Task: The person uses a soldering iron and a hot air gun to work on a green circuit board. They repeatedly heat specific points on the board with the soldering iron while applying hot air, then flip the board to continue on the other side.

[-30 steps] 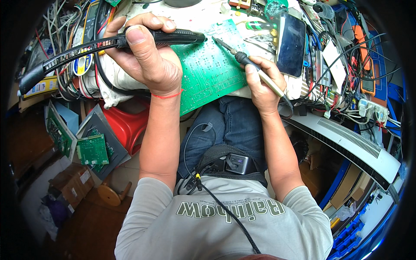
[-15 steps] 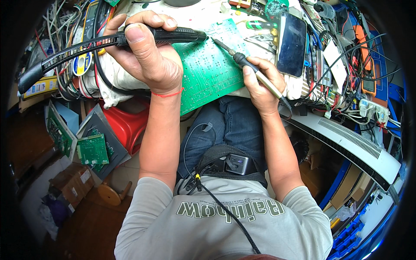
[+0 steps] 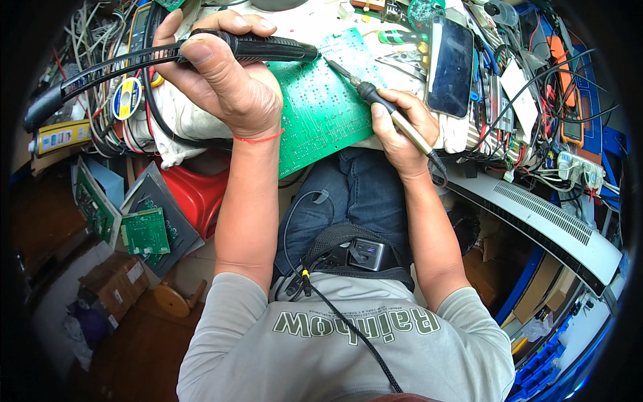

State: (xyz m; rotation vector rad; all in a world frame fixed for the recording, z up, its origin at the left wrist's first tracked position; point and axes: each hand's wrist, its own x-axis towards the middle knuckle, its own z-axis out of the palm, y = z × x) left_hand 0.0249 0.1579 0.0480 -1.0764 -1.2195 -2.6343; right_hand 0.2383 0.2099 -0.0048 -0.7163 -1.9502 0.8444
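Note:
My left hand point(image 3: 231, 84) is wrapped round a long black desoldering pump point(image 3: 274, 48), thumb and fingers on its body. The pump's nozzle points right, over the upper part of a green circuit board point(image 3: 321, 127). Between thumb and fingers, my right hand point(image 3: 408, 127) grips a soldering iron point(image 3: 392, 114) like a pen. Its metal tip reaches up and left to the board, close beside the pump's nozzle. Whether either tip touches the board I cannot tell. Solder joints dot the board, which lies tilted with its near corner over my lap.
Right of the board lie a phone point(image 3: 450, 67) and a green-handled tool point(image 3: 400, 37). Tangled cables and a multimeter point(image 3: 139, 33) crowd the left, with a solder spool point(image 3: 126, 98) near them. A power strip point(image 3: 580, 171) sits at the right edge, and a red stool point(image 3: 194, 197) stands below left.
The back end of the desoldering pump has shifted slightly left and up with my left hand. The soldering iron has moved slightly left. The circuit board has stayed about where it was.

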